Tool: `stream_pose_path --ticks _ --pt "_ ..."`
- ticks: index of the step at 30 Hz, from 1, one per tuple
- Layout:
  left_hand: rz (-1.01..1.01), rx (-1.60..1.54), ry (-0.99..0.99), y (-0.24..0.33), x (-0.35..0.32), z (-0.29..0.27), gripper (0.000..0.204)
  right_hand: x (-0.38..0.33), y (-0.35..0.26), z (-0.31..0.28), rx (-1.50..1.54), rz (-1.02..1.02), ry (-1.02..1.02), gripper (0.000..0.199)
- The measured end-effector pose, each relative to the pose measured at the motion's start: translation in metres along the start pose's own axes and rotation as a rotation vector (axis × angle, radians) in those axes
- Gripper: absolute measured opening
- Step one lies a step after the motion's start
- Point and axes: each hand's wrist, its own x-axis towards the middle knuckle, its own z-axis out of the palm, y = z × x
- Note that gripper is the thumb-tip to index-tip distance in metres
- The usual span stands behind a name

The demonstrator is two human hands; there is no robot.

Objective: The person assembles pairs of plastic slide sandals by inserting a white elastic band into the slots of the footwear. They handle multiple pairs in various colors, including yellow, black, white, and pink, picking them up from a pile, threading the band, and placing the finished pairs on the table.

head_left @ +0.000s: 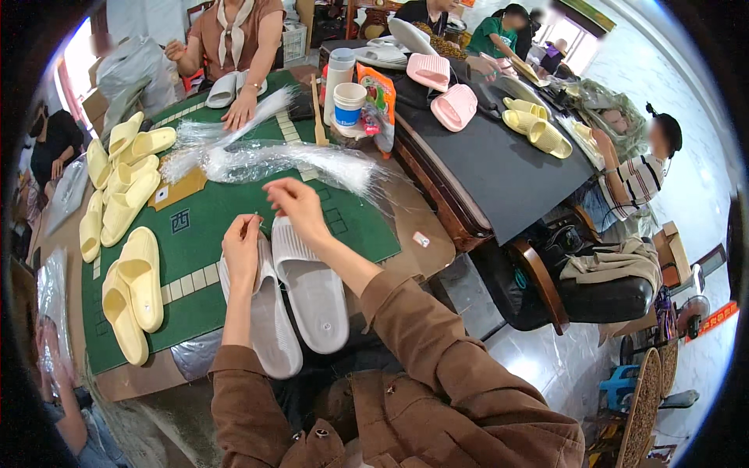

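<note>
A pair of grey slippers rests at the near edge of the green table mat, toes pointing away from me. My left hand is pinched just above the toe of the left slipper, with something thin at the fingertips. Over the right slipper's strap is my right hand, its fingers curled together; what they hold, if anything, is too small to name. Beyond my hands, bundles of thin clear plastic strands spread over the mat. Across the table a person's hand touches the far bundle.
Several pale yellow slippers lie along the mat's left side, with one pair nearer me. A white cup and a bottle stand at the back. Pink slippers sit on the dark table at right, above a black chair.
</note>
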Motion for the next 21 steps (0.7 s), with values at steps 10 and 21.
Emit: stream_pose_path --ticks 10,21 --pt "0.015 0.017 0.005 0.002 -0.003 0.002 0.013 -0.003 -0.065 -0.11 0.094 -0.098 0.329 0.017" --pt "0.673 0.347 0.055 0.081 -0.028 -0.005 0.006 -0.016 -0.121 -0.172 -0.063 -0.321 0.416 0.016"
